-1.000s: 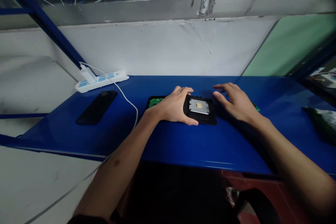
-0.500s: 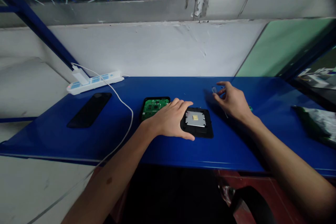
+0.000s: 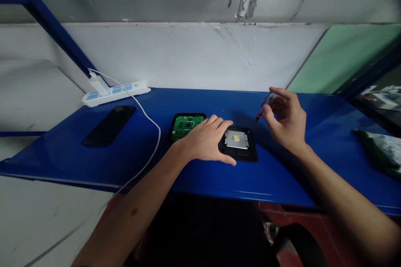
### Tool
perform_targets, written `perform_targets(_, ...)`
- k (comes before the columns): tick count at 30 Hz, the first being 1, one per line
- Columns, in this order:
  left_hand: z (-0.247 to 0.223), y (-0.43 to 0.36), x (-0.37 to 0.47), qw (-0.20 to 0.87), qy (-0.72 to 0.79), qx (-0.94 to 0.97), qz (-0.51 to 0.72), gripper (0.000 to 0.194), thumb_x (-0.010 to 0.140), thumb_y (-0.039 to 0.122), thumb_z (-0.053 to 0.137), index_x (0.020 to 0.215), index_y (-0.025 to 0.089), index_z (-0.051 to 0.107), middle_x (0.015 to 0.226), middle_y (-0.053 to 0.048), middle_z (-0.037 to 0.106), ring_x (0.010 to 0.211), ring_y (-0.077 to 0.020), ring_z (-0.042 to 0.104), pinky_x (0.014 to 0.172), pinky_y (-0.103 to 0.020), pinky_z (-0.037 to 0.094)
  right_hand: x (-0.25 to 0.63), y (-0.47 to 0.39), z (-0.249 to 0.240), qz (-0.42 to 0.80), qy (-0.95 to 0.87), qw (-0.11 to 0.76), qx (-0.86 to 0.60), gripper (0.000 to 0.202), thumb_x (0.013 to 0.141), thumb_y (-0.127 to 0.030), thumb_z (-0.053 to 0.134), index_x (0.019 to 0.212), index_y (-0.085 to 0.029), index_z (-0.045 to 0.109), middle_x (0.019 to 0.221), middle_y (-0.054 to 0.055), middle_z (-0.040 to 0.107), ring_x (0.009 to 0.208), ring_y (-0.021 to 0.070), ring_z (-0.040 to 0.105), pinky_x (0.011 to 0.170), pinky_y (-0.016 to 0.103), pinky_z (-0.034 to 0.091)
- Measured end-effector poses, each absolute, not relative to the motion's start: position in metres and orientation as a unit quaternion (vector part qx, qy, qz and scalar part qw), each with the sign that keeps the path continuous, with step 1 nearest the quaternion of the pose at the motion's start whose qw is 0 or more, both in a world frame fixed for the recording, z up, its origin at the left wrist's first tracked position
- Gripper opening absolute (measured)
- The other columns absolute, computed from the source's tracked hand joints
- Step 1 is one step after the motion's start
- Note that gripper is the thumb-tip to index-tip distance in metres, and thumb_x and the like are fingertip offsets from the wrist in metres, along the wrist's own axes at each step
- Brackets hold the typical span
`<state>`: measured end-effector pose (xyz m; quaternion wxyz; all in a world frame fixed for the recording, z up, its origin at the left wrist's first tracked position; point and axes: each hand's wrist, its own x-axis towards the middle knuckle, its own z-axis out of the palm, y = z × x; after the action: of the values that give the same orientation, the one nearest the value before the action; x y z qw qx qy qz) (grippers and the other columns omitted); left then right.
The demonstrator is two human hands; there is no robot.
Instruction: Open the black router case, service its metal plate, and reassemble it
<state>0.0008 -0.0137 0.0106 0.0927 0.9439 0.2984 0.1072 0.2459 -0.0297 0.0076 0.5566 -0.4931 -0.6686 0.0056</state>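
My left hand [image 3: 208, 139] spans the left part of a black plastic cover [image 3: 253, 150], fingers at its far edge and thumb at its near edge. A silvery metal plate [image 3: 240, 144] with a small yellowish pad [image 3: 236, 138] is fixed in this cover. Left of it lies a black casing holding a green circuit board [image 3: 184, 126], partly hidden by my left hand. Raised to the right of the cover, my right hand [image 3: 286, 119] pinches a small see-through stick-like piece [image 3: 268, 101] with a dark red end. Its exact kind cannot be made out.
A black phone [image 3: 109, 126] lies at the left of the blue table [image 3: 200, 179]. Behind it stands a white power strip [image 3: 119, 92] with a charger, whose white cable [image 3: 159, 133] crosses the table. A green and silver bag [image 3: 380, 150] lies far right.
My right hand has lifted and turned, tilting the clear piece so its red end shows, pointing down and left. My left hand keeps its place on the cover. The view has shifted slightly.
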Motion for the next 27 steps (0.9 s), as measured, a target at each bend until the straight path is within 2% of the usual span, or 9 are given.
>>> perform_targets(5, 0.0086, -0.0143, 0.0024, 0.086, 0.298, 0.945, 0.105, 0.110, 0.067, 0.086, 0.061, 0.147, 0.013, 0.038, 0.132, -0.015, 0.054, 0.122, -0.0324, 0.046, 0.104, -0.044, 0.039, 0.2446, -0.0297, 0.0059, 0.007, -0.669, 0.564, -0.484, 0.043, 0.089, -0.025, 0.063, 0.130, -0.027, 0.053, 0.088, 0.003, 0.063, 0.078, 0.0206, 0.073, 0.067, 0.035, 0.063)
perform_targets(11, 0.0074, -0.0132, 0.0026, 0.095, 0.297, 0.944, 0.110, 0.112, 0.066, 0.088, 0.059, 0.147, 0.013, 0.037, 0.133, -0.015, 0.054, 0.124, -0.0340, 0.045, 0.104, -0.045, 0.039, 0.2418, -0.0331, 0.0081, 0.027, -0.670, 0.551, -0.497, 0.043, 0.090, -0.026, 0.062, 0.132, -0.027, 0.052, 0.092, 0.004, 0.064, 0.083, 0.0222, 0.073, 0.073, 0.038, 0.063)
perform_targets(22, 0.0086, -0.0153, 0.0040, 0.102, 0.304, 0.942, 0.104, 0.112, 0.066, 0.087, 0.061, 0.148, 0.014, 0.036, 0.133, -0.014, 0.054, 0.125, -0.0336, 0.044, 0.105, -0.045, 0.039, 0.2395, -0.0383, 0.0109, 0.083, -0.684, 0.546, -0.477, 0.041, 0.092, -0.030, 0.059, 0.132, -0.028, 0.050, 0.103, 0.006, 0.070, 0.078, 0.0197, 0.073, 0.075, 0.040, 0.063)
perform_targets(27, 0.0085, -0.0145, 0.0045, 0.117, 0.300, 0.941, 0.106, 0.109, 0.068, 0.084, 0.062, 0.149, 0.015, 0.036, 0.133, -0.015, 0.053, 0.125, -0.0338, 0.043, 0.105, -0.046, 0.039, 0.2389, -0.0365, 0.0136, 0.136, -0.682, 0.572, -0.435, 0.035, 0.091, -0.031, 0.063, 0.125, -0.029, 0.055, 0.100, 0.004, 0.071, 0.089, 0.0213, 0.074, 0.080, 0.042, 0.063)
